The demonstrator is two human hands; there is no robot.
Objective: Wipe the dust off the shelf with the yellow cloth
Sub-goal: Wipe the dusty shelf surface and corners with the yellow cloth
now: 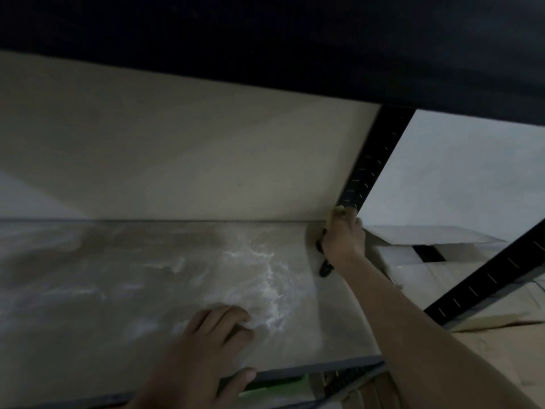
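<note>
The right hand (342, 237) reaches into the back right corner of the shelf (147, 276), fingers bunched around the yellow cloth (339, 213). Only a pale scrap of the cloth shows above the knuckles, pressed against the foot of the black post (374, 160). The left hand (212, 340) rests near the front edge with loosely bent fingers and holds nothing; its thumb sits at the lip.

White dust streaks (265, 278) lie across the middle of the board, between the two hands, so much of the wiping looks undone.

The corner is tight. The knuckles could scrape the post's punched metal, or the cloth could snag on it. A small dark object (324, 268) lies just under the right wrist; I cannot tell what it is, but a sweep toward the front might knock it off the edge. Dust pushed sideways could drop onto the cardboard boxes (427, 261) beside the shelf. The dim light may hide missed patches.
</note>
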